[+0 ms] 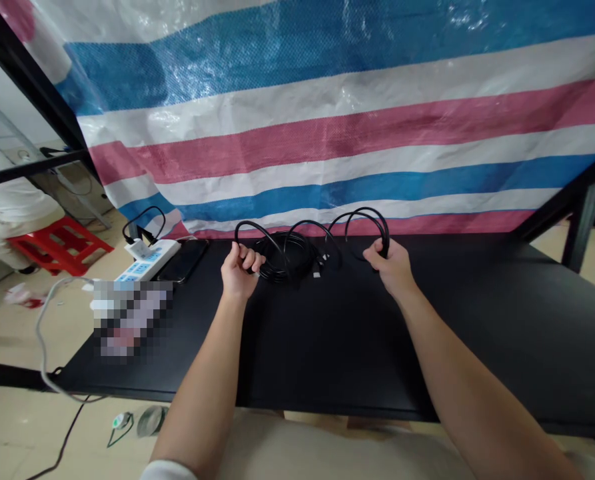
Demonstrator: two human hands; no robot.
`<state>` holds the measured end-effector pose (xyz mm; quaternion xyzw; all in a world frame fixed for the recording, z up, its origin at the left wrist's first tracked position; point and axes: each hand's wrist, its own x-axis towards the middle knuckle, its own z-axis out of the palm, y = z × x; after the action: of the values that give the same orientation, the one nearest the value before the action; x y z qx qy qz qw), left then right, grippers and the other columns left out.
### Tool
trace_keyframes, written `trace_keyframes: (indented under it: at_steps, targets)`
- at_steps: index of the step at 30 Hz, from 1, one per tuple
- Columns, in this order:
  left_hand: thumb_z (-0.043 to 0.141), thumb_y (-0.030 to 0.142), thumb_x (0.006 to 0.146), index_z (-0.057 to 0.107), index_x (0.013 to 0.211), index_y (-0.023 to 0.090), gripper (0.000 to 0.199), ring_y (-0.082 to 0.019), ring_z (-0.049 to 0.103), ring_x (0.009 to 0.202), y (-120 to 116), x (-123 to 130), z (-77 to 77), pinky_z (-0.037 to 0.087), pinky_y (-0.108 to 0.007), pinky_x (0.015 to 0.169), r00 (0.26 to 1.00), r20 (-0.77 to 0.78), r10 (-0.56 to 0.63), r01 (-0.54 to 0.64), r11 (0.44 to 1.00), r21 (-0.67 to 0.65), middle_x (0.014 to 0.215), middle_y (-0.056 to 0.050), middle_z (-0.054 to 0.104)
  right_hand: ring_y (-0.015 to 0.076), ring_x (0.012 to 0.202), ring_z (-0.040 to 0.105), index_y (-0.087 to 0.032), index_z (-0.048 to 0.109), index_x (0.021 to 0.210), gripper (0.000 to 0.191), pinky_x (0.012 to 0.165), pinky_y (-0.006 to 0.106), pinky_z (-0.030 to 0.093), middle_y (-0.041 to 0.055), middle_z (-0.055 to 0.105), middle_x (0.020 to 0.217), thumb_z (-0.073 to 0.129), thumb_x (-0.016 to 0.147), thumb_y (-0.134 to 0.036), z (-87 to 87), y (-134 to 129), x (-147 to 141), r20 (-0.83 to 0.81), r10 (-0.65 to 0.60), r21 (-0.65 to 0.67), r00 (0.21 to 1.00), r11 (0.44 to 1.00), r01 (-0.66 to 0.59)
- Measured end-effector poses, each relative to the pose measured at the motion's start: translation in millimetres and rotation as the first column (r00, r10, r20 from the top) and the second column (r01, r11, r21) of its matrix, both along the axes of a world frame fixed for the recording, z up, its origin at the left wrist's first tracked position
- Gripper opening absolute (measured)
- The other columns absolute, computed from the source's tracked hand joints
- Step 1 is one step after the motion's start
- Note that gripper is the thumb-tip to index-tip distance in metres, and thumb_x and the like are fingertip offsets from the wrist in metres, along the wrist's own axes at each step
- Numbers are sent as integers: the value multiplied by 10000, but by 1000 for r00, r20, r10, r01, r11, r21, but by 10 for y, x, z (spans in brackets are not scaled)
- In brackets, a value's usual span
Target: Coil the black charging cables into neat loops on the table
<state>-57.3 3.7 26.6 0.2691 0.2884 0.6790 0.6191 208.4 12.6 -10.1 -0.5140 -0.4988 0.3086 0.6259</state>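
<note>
A black cable (304, 223) stretches in loose loops between my two hands, above a black tabletop (322, 347). My left hand (242, 268) has its fingers curled round one end section of the cable. My right hand (388, 261) is closed on several gathered loops of the same cable. Behind and between the hands, a coil of black cable (282, 267) lies on the table, close to my left hand. Small connectors (317, 272) with pale metal ends rest at the right side of that coil.
A white power strip (150, 261) with plugs and a dark phone (183, 260) lie at the table's left. A striped sheet (327, 127) hangs behind the table, between black frame posts. Someone in white sits on a red stool (70, 243) at far left.
</note>
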Motion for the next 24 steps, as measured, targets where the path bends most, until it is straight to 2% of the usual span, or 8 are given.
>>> trace_keyframes:
  at_steps: [3,5,8,11,13,16,19,24]
  targets:
    - [240,348,978,324,478,188,532,-89,306,386,-34,48,-2,394,-222,530,998,-30,-61,62,997,39,407,49,221,85,521,358,-241,385,649,600,477,248,343,-73,443,603,826,328,-490,-22,-13,-108,92,-129,88,987,989,121]
    - [274,376,970,326,475,190,532,-95,319,400,-45,70,-19,364,-221,494,993,-55,-101,104,993,56,411,43,226,101,551,394,-244,401,680,617,502,265,374,-53,491,667,840,300,-451,-22,-37,-186,193,-219,125,957,972,197]
    - [325,386,960,341,474,192,523,-95,339,410,-40,86,-49,340,-218,467,987,-82,-140,145,987,66,411,39,241,126,571,446,-244,396,626,461,567,295,420,-35,508,634,786,469,-432,-5,-59,-256,295,-324,160,899,944,288]
    - [440,375,923,371,476,189,489,-90,412,444,-29,100,-73,392,-217,502,986,-112,-124,132,989,67,433,33,324,107,461,403,-244,388,578,370,481,269,387,-57,441,492,692,624,-451,38,-56,-251,152,-290,69,945,957,283]
    - [551,374,861,409,485,179,447,-103,540,561,-31,126,-91,454,-224,571,983,-151,-101,110,992,54,523,11,476,93,391,342,-240,440,624,373,372,230,287,-82,381,434,678,647,-527,79,-55,-237,-68,-157,2,985,988,157]
    - [684,396,742,467,503,160,400,-200,650,915,-54,203,-132,516,-284,715,970,-214,-119,130,991,35,830,-47,673,84,358,274,-244,430,630,488,303,195,179,-106,279,401,673,624,-667,139,-83,-272,-342,132,10,930,991,-137]
    - [757,412,651,504,519,147,389,-300,607,1108,-80,306,-169,519,-376,830,965,-207,-162,166,986,0,981,-99,702,82,372,255,-246,306,539,636,287,183,186,-98,216,395,648,547,-782,169,-140,-384,-465,337,42,819,932,-360]
    - [735,370,690,481,527,149,374,-312,622,1108,-93,446,-160,501,-443,922,981,-113,-155,146,985,-87,942,-113,714,95,404,277,-243,264,515,724,290,189,221,-80,227,409,594,409,-879,145,-218,-556,-526,496,52,691,829,-556]
